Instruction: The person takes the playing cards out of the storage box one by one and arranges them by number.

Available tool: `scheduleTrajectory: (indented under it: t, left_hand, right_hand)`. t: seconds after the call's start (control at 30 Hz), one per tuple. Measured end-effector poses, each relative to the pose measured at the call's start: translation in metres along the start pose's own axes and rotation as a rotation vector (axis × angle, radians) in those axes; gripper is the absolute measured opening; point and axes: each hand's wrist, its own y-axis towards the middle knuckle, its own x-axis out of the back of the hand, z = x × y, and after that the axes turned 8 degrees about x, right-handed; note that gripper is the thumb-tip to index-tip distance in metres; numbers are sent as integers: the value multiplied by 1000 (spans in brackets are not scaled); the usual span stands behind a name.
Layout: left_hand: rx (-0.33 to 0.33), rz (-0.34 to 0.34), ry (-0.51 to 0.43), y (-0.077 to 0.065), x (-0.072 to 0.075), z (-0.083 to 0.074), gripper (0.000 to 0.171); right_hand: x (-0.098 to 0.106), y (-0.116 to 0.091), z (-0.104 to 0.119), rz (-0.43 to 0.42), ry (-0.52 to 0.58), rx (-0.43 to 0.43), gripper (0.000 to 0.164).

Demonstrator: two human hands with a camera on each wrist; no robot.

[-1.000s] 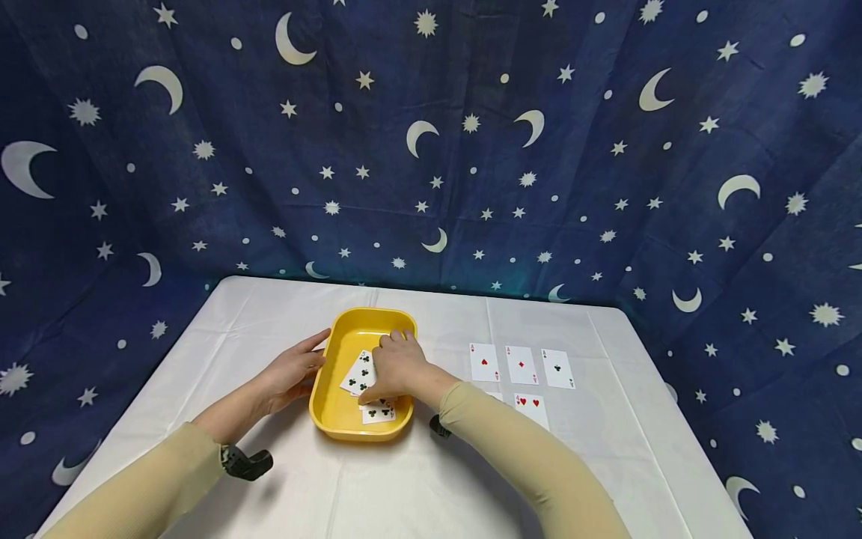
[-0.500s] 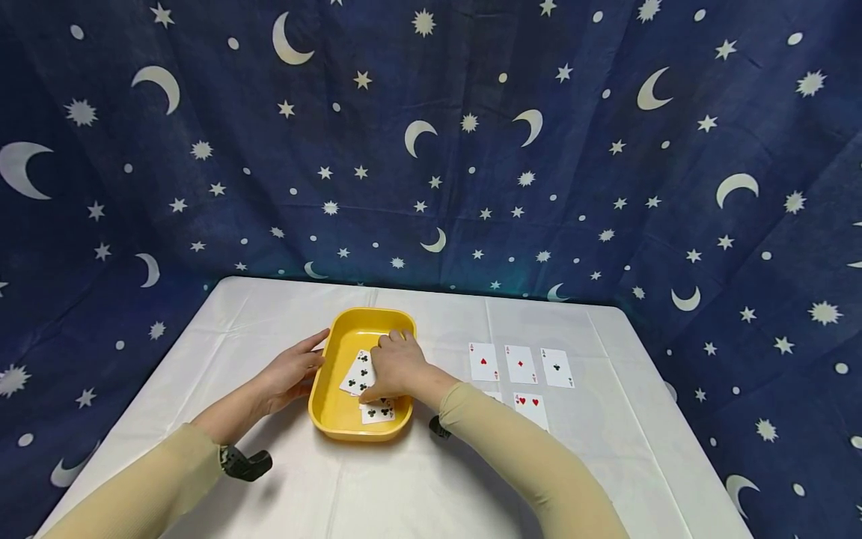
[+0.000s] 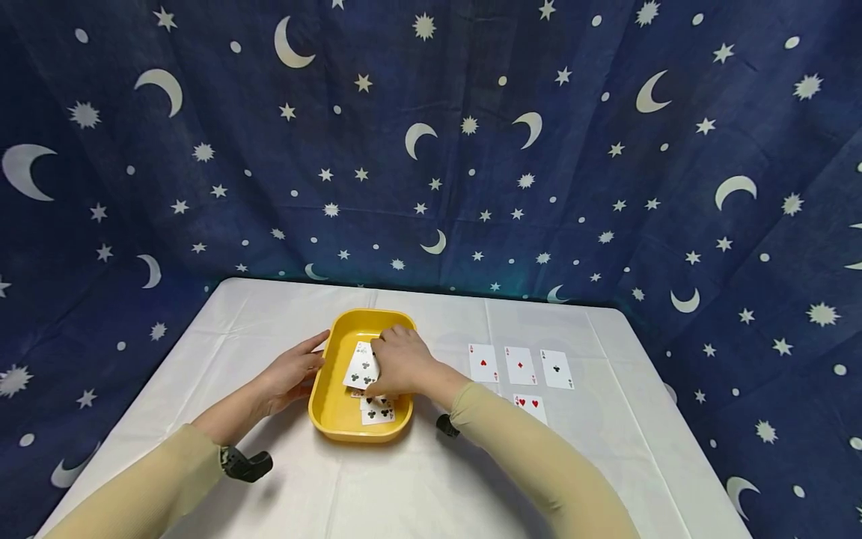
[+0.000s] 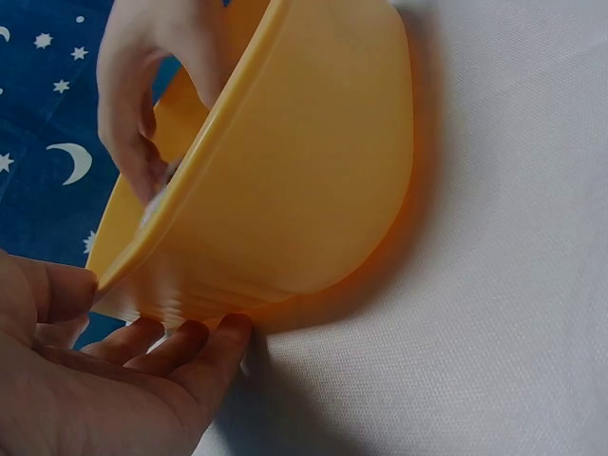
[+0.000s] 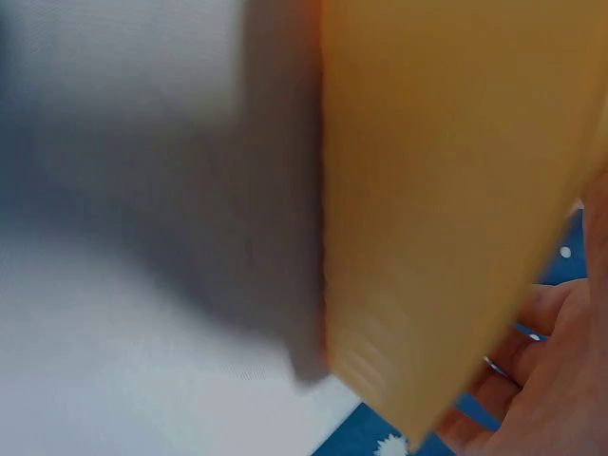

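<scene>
In the head view, a yellow tray (image 3: pixel 323 408) stands on the table with several playing cards in it. My right hand (image 3: pixel 404 361) reaches into the tray and pinches a club playing card (image 3: pixel 362 366), which is tilted up at the left. Below it lie other cards, with a club card (image 3: pixel 378 413) nearest the front; the hand hides part of them. My left hand (image 3: pixel 291 376) is at the tray's left side. The left wrist view shows that hand's (image 4: pixel 104 370) thumb and fingertips touching the outside of the tray. The right wrist view mostly shows the tray wall (image 5: pixel 446 190).
Right of the tray, the ace of hearts (image 3: pixel 483 364), ace of diamonds (image 3: pixel 521 366) and ace of clubs (image 3: pixel 557 369) lie in a row face up. A heart card (image 3: pixel 531 405) lies below them, partly hidden by the right sleeve. A starry cloth (image 3: pixel 431 150) hangs behind the table (image 3: pixel 377 494).
The club card in my right hand has tilted and lifted slightly, uncovering more of the cards beneath. The right hand has shifted a little; the left hand and the tray stay in place.
</scene>
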Motion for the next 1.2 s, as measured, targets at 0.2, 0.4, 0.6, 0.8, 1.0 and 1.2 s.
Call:
scheduleTrajectory:
  t: [0.2,0.4,0.6,0.8,1.0,1.2]
  left_hand:
    - [8,-8,-1,1,-1,-1,68]
    - [16,-6,0,0,-1,-1,68]
    - [13,5,-1,0,0,-1,68]
    - [17,-11,-5,0,0,0,69]
    - [22,-19,1,1,0,1,69]
    - [25,-19,6,0,0,-1,69]
  right_hand:
    - [19,-21,-9,-78,48,17,88]
    - [33,-48,-20,-135,56,36,88]
    - [39,-78,-34,-190,79,33,89]
    - [39,-109,-53,-221,82,12,90]
    - [35,-139,-68,-231,93,-25,92]
    - [24,-170,-77,-226,94,-58,93]
